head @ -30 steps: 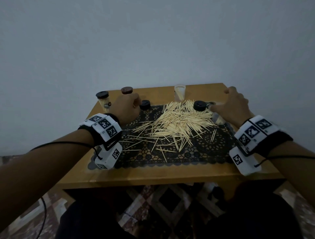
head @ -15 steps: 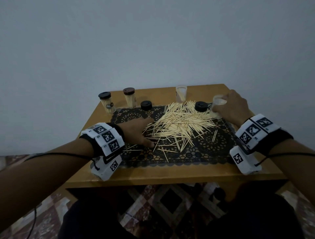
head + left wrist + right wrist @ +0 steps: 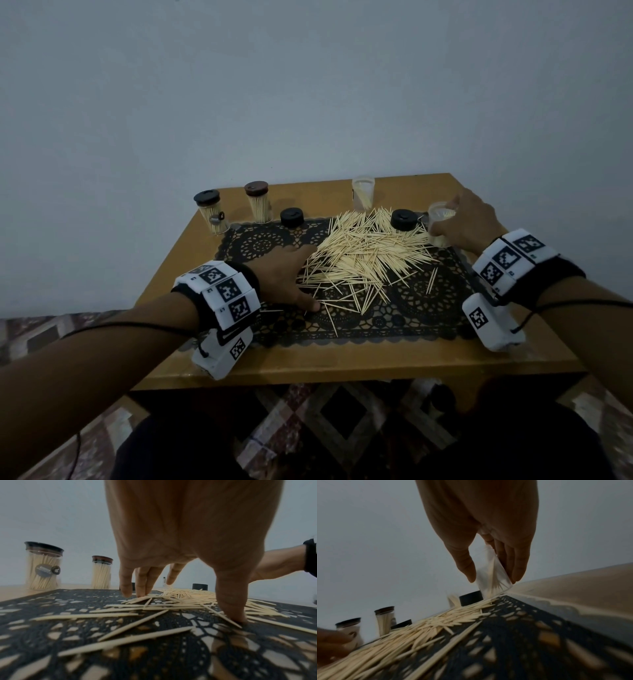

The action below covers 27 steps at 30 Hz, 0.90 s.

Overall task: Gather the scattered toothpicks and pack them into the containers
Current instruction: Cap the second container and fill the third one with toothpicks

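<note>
A big pile of loose toothpicks (image 3: 363, 253) lies across a black lace mat (image 3: 428, 308). My left hand (image 3: 305, 277) rests at the pile's left edge, fingers spread and straight. In the left wrist view its fingertips (image 3: 140, 592) touch the toothpicks (image 3: 180, 601) and the thumb presses the mat. My right hand (image 3: 469, 222) grips a clear open container (image 3: 440, 226) at the mat's far right corner. Thumb and fingers wrap round this container (image 3: 493, 574), which is tilted and holds a few toothpicks.
Two lidded containers full of toothpicks (image 3: 210, 212) (image 3: 258, 202) stand at the back left. A second open clear container (image 3: 363, 192) stands at the back centre. Two loose black lids (image 3: 292, 217) (image 3: 404, 219) sit on the mat's far edge. The wooden table (image 3: 342, 363) ends near my body.
My left hand came from the back-left containers down to the pile's left edge and spread out. My right hand closed on the clear container and brought it upright.
</note>
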{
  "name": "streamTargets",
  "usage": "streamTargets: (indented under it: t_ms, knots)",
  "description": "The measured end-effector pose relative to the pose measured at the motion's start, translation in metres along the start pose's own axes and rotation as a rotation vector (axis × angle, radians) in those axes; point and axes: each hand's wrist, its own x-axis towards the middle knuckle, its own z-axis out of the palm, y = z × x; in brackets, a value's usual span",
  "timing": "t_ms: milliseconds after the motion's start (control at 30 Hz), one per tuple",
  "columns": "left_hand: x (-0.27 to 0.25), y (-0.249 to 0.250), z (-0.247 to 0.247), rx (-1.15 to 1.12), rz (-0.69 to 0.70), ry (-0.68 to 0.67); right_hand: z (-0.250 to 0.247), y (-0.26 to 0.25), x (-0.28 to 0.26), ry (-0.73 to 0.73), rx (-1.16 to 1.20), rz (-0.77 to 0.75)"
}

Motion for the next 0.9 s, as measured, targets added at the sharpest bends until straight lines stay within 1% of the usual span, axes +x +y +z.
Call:
streamTargets:
  t_ms: [100,267,333,467,533,633,700,767,900]
  knots:
    - [0.002,-0.003,0.001,-0.008,0.005,0.018,-0.005,0.002,0.004,0.02,0.019,0.012]
    - [0.013,0.004,0.002,-0.023,0.045,0.106,-0.002,-0.001,0.003,0.09,0.106,-0.058]
    - [0.02,0.01,0.002,-0.027,0.071,0.135,0.001,-0.004,0.003,0.096,0.162,-0.072]
    - [0.027,0.023,-0.009,0.037,0.113,0.144,0.001,-0.01,0.004,0.09,0.174,-0.114]
    - [0.031,0.035,-0.019,0.063,0.149,0.188,-0.006,-0.011,0.005,0.11,0.187,-0.124]
    - [0.048,0.062,-0.033,0.1,0.254,0.247,-0.023,-0.01,0.007,0.151,0.206,-0.119]
    - [0.069,0.087,-0.037,0.131,0.338,0.226,-0.035,-0.005,0.009,0.184,0.22,-0.12]
    - [0.091,0.113,-0.035,0.173,0.415,0.162,-0.042,0.002,0.008,0.202,0.231,-0.111]
    - [0.13,0.149,-0.02,0.28,0.466,0.007,-0.045,0.016,0.007,0.215,0.251,-0.118]
